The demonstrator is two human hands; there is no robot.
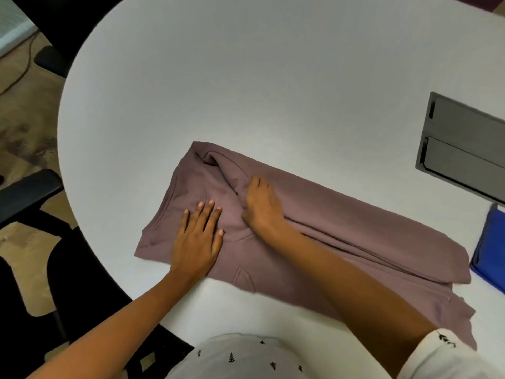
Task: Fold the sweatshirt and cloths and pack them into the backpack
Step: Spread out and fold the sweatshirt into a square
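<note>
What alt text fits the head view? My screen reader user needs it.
Two bare hands, left hand flat and right hand curled, press a partly folded mauve sweatshirt on a white round table. A blue cloth lies at the right edge.

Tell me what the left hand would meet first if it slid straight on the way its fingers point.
The left hand lies flat on the sweatshirt, fingers pointing away and slightly right. It would probably first meet the raised fold near the hood end, then bare table.

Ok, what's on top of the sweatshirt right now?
Both hands: the left hand lies flat, the right hand presses its folded layers. The sweatshirt hides whatever is beneath it.
</note>
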